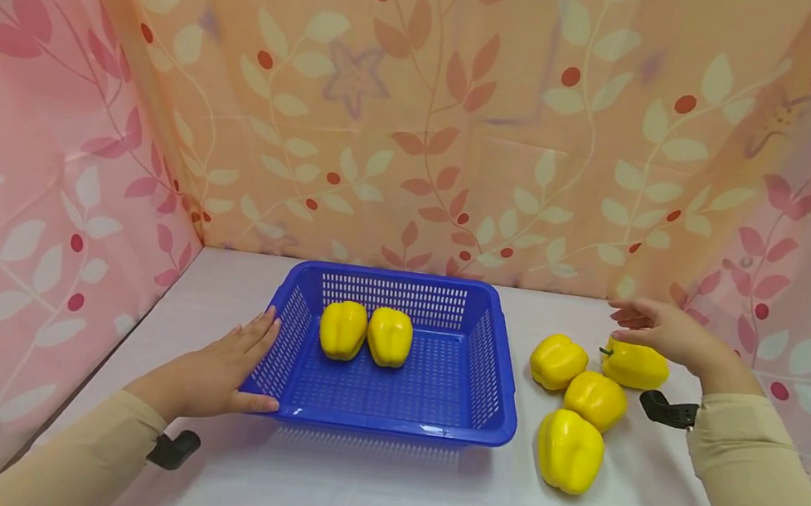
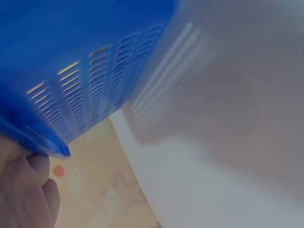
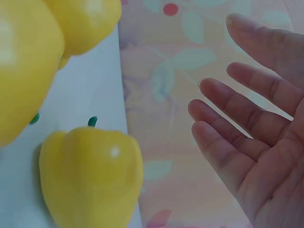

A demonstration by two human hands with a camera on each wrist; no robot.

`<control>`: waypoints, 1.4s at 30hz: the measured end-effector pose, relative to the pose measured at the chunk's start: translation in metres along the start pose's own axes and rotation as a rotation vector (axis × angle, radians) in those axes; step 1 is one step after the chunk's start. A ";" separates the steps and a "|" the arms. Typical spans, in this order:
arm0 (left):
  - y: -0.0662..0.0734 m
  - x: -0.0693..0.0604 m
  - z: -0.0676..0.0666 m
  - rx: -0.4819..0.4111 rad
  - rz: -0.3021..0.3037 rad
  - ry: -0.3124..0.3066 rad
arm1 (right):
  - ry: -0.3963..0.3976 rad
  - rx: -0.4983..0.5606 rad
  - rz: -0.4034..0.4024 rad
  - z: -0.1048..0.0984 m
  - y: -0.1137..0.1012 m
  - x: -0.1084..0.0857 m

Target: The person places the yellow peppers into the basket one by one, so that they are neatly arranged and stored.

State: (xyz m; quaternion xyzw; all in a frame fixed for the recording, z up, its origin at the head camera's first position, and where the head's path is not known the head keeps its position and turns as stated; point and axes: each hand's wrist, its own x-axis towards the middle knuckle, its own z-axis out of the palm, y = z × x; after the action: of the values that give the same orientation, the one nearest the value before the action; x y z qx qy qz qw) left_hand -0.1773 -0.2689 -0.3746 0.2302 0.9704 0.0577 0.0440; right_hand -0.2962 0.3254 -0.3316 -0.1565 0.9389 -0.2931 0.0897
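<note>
A blue plastic basket point(image 1: 386, 424) with slotted walls stands on the table, and two yellow bell peppers point(image 1: 343, 330) lie in its left rear part. My left hand point(image 1: 223, 370) rests against the basket's left rim with straight fingers, its thumb at the front left corner. The left wrist view shows the basket's slotted wall point(image 2: 90, 90) beside that hand. To the right, my right hand point(image 1: 663, 328) hovers over a yellow bell pepper point(image 1: 636, 366) with a green stem. In the right wrist view its fingers are spread, relaxed and hold nothing.
Three more yellow bell peppers stand or lie right of the basket: one at the back point(image 1: 558, 361), one in the middle point(image 1: 595, 401) and one in front point(image 1: 570, 452). A white cloth point(image 1: 377, 500) covers the table. Floral curtains point(image 1: 420, 121) enclose the back and both sides.
</note>
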 end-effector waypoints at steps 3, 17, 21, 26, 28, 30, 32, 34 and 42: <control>0.000 0.000 0.000 -0.002 -0.001 -0.002 | 0.005 0.011 0.010 0.001 0.010 -0.001; -0.004 0.001 0.004 0.006 -0.008 0.001 | -0.039 0.000 0.166 0.009 0.043 0.000; -0.004 0.001 0.005 0.003 -0.003 0.007 | -0.057 -0.015 0.192 0.011 0.050 0.000; -0.004 0.001 0.005 0.006 -0.004 0.003 | -0.065 -0.035 0.209 0.014 0.057 0.000; -0.004 0.001 0.005 0.011 -0.007 -0.001 | -0.061 -0.053 0.204 0.015 0.059 -0.001; -0.004 0.001 0.005 0.015 -0.010 -0.003 | -0.057 -0.072 0.194 0.016 0.061 -0.001; -0.004 0.001 0.004 0.014 -0.003 0.002 | -0.054 -0.085 0.188 0.016 0.063 -0.001; -0.004 0.001 0.004 0.013 0.004 0.009 | -0.052 -0.092 0.184 0.016 0.064 -0.002; -0.003 0.001 0.003 0.010 0.018 0.017 | -0.044 -0.108 0.162 0.015 0.068 -0.006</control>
State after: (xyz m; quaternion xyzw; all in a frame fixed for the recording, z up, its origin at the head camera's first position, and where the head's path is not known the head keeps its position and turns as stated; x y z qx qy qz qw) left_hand -0.1788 -0.2707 -0.3775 0.2388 0.9689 0.0553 0.0342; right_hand -0.3029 0.3730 -0.3824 -0.0910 0.9608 -0.2301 0.1250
